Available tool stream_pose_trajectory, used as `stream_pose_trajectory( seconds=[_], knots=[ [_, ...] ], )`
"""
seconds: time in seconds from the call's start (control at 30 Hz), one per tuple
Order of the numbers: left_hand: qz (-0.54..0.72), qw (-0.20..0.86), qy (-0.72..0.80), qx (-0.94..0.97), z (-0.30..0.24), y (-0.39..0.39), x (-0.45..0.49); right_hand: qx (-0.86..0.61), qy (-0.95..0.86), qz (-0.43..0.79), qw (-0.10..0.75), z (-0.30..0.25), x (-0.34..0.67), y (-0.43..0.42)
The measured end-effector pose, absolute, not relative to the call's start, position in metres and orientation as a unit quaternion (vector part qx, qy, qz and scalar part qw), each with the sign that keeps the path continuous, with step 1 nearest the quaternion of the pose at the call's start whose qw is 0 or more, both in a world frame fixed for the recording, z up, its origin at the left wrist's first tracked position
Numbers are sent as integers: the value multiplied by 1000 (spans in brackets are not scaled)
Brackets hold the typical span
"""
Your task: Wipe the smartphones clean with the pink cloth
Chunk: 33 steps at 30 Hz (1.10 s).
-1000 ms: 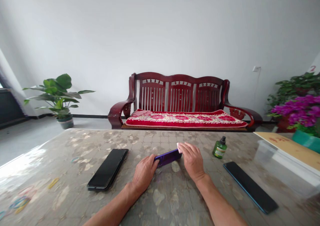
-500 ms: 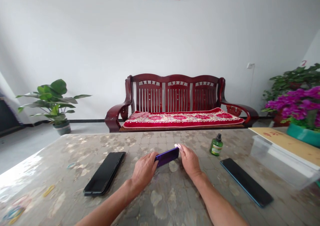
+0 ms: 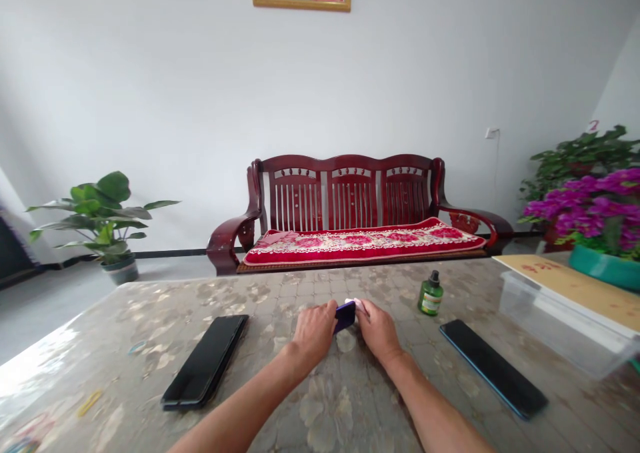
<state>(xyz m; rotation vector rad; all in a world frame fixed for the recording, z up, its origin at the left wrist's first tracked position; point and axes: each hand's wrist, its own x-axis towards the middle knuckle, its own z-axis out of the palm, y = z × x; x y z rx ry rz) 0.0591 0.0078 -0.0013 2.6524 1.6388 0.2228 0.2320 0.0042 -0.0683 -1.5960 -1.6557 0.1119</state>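
Firstly, one purple phone (image 3: 344, 317), tilted, clasped in the left hand (image 3: 315, 331) at its left end. Right hand (image 3: 377, 331): closed on a white wad (image 3: 357, 304) at the phone's other end. Left of the grip: black phone (image 3: 205, 361). Right: green bottle (image 3: 431, 297); nearer, blue-edged phone (image 3: 493, 367).

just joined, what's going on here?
A person has a purple phone tilted up above the table. The left hand grips one end; the right hand pinches a white scrap, perhaps tissue, at the other. A black phone lies to the left, a blue-edged phone to the right, with a green bottle upright just behind it.
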Motion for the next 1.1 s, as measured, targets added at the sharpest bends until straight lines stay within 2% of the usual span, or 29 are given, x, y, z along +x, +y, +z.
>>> stream_pose_trajectory(
  seconds=[0.13,0.37,0.7,0.97,1.1],
  knots=[
    [75,20,529,845,-2,9,67,-598,-665,38,446,-67,229,3],
    [119,29,533,837,2,2,61,-530,-688,-78,489,-49,217,-5],
    [264,57,565,779,-6,3,42,-487,-713,-151,481,-47,219,-9],
    [344,79,522,776,-10,3,38,-443,-727,-184,492,-23,202,-13],
    [385,98,523,754,-14,6,34,-454,-728,-185,480,-29,205,-12]
  ],
)
